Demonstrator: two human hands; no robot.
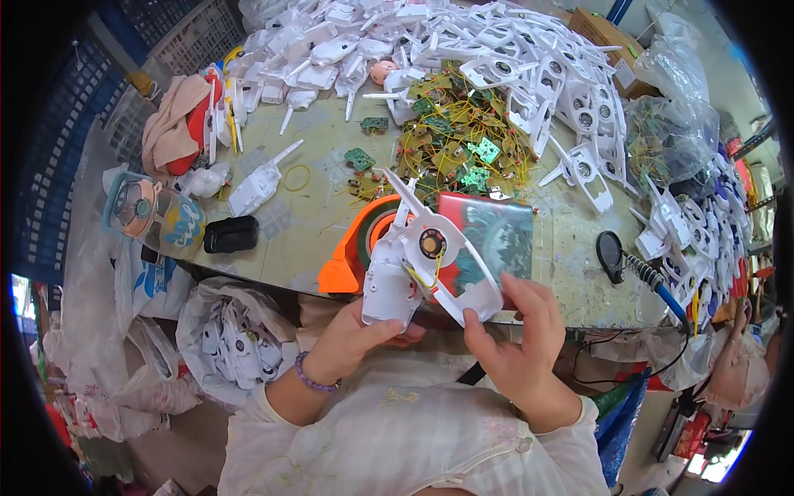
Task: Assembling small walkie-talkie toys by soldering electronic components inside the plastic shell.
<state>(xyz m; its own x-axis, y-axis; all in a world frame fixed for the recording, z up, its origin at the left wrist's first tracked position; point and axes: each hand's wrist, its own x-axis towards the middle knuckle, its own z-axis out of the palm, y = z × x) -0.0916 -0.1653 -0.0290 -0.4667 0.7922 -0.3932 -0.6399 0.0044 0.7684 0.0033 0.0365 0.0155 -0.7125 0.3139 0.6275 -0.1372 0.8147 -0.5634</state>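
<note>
My left hand is closed on the lower end of a white plastic shell half, which has a narrow stem pointing away from me. Beside and partly overlapping it is a second white shell half, with a large opening and a small round speaker set in it. My right hand holds that one by its near rim between thumb and fingers. Thin yellow wires hang between the two shells. Behind them lie an orange tape dispenser and a red-and-green flat pack, both partly covered.
White shells are heaped across the back, beside wired green circuit boards. At right a blue-handled soldering iron sits in a coil holder. A clear jug and black case stand left, above a bag of shells.
</note>
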